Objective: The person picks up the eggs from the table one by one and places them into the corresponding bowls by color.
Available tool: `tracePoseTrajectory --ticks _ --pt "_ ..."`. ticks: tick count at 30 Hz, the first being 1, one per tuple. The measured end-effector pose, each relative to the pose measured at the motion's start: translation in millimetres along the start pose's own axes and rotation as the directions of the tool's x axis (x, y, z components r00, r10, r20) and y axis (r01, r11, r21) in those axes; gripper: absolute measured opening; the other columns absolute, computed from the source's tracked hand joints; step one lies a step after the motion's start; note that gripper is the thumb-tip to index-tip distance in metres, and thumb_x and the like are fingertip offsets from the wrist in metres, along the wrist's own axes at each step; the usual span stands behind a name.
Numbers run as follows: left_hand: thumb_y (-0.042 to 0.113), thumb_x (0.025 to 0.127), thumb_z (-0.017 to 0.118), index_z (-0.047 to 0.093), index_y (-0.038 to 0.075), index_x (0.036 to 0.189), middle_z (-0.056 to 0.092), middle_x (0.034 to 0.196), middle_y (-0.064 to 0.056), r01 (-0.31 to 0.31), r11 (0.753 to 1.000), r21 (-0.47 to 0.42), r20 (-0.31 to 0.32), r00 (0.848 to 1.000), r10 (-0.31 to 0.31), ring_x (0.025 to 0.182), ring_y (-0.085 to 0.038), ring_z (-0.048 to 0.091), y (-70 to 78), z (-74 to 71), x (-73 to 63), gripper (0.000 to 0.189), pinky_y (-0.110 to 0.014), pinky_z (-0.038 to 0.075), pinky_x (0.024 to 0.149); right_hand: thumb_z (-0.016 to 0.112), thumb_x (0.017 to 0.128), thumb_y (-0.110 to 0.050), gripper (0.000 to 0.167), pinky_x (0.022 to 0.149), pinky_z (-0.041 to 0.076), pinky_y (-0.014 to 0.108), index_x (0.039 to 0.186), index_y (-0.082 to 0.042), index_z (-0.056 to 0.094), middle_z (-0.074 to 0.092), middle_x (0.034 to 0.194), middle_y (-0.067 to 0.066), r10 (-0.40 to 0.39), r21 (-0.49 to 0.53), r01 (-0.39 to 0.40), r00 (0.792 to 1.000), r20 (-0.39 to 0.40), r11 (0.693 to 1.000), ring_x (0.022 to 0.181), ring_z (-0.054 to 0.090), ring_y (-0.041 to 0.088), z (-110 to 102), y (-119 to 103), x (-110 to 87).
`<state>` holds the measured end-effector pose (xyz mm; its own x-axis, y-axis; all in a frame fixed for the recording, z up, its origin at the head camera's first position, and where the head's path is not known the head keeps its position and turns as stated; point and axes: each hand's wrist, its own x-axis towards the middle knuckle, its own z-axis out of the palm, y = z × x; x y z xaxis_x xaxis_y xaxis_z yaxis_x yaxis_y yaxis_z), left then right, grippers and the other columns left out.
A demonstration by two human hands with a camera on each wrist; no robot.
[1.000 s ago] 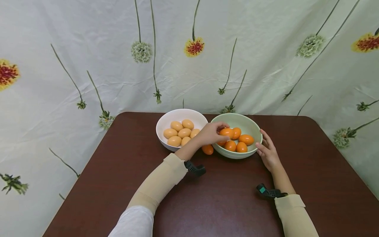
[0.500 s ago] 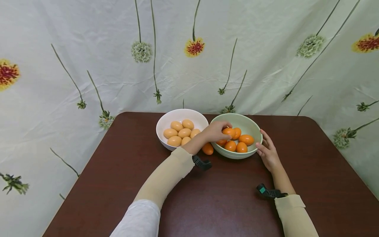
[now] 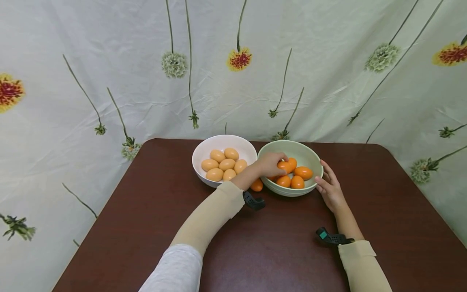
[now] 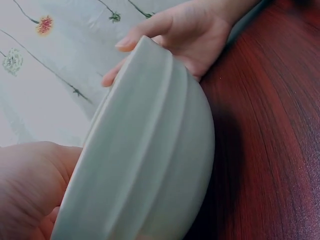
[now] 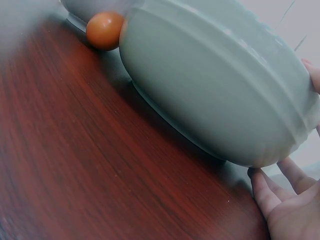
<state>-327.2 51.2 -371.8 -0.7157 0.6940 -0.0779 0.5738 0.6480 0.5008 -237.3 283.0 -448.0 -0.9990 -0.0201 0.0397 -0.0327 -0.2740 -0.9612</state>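
In the head view, my left hand [image 3: 270,164] reaches over the near left rim of a pale green bowl [image 3: 303,151]. Its thumb and fingers pinch a glossy orange egg [image 3: 284,167] among several more orange eggs [image 3: 303,172] inside. The left wrist view has the bowl's wall hiding the fingertips. My right hand [image 3: 331,190] holds the bowl's right side, fingers and thumb spread at its rim and outer wall. Another orange egg [image 5: 105,31] lies on the table against the green bowl, beside a white bowl [image 3: 198,156] with several tan eggs [image 3: 227,164].
A dark red-brown table [image 3: 146,227] carries both bowls near its back edge, where they stand side by side. Behind it hangs a white cloth [image 3: 138,48] printed with flowers. My left forearm passes in front of the white bowl's near right side.
My left hand has moved a little to the right, deeper into the green bowl, its fingers round an orange egg. My right hand stays at the bowl's right side.
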Motion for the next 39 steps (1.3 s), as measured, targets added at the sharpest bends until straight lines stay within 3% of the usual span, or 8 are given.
tracePoseTrajectory --ticks 6,14,25,30,34,39 --pt "0.020 0.091 0.068 0.058 0.008 0.127 0.063 0.119 -0.008 0.009 0.999 0.042 0.033 0.999 -0.011 0.106 -0.019 0.057 0.5 0.9 2.8 0.039 -0.026 0.043 0.092 0.054 0.098 -0.009 0.064 0.090 0.046 0.019 0.155 -0.022 0.026 0.017 0.150 0.015 0.016 -0.004 -0.016 1.000 -0.005 1.000 0.125 0.036 0.020 1 -1 0.7" --pt "0.019 0.094 0.065 0.058 0.008 0.127 0.064 0.113 -0.006 0.021 0.997 0.077 0.105 0.994 -0.029 0.094 -0.015 0.053 3.7 4.0 6.6 0.035 -0.022 0.040 0.082 0.054 0.098 -0.009 0.062 0.088 0.047 0.019 0.153 -0.023 0.030 0.024 0.144 0.009 0.009 0.013 -0.009 1.000 -0.006 1.000 0.123 0.037 0.018 0 1 0.0" --pt "0.023 0.094 0.063 0.060 0.011 0.127 0.064 0.118 -0.003 0.040 0.988 0.147 0.113 0.992 -0.057 0.097 -0.014 0.054 3.0 8.5 12.5 0.035 -0.021 0.040 0.085 0.055 0.098 -0.010 0.061 0.088 0.047 0.019 0.153 -0.023 0.031 0.027 0.140 0.005 0.005 0.010 -0.005 1.000 -0.011 1.000 0.123 0.035 0.021 0 0 -0.1" --pt "0.024 0.094 0.064 0.061 0.009 0.125 0.064 0.114 -0.002 0.062 0.995 0.075 0.084 0.994 -0.068 0.094 -0.012 0.056 4.8 9.4 8.4 0.035 -0.020 0.043 0.082 0.053 0.099 -0.009 0.061 0.089 0.046 0.019 0.154 -0.024 0.030 0.026 0.141 0.007 0.017 0.009 -0.017 1.000 -0.017 1.000 0.125 0.034 0.022 2 -2 -0.8" --pt "0.024 0.093 0.066 0.060 0.008 0.123 0.063 0.113 -0.002 0.061 0.998 0.023 0.044 0.997 -0.062 0.095 -0.013 0.056 5.0 9.6 6.4 0.034 -0.020 0.043 0.084 0.061 0.096 -0.019 0.063 0.090 0.046 0.019 0.152 -0.028 0.034 0.026 0.143 0.009 -0.030 0.001 0.030 0.999 0.023 1.000 0.124 0.036 0.019 0 0 -1.1" --pt "0.019 0.093 0.065 0.061 0.007 0.124 0.064 0.117 -0.007 0.022 0.998 -0.056 -0.069 0.997 -0.026 0.106 -0.018 0.058 4.0 10.2 4.0 0.033 -0.025 0.044 0.092 0.069 0.091 -0.025 0.064 0.089 0.047 0.020 0.148 -0.029 0.041 0.030 0.139 0.007 -0.098 0.036 0.096 0.993 0.068 0.995 0.119 0.042 0.014 -4 4 -0.6"
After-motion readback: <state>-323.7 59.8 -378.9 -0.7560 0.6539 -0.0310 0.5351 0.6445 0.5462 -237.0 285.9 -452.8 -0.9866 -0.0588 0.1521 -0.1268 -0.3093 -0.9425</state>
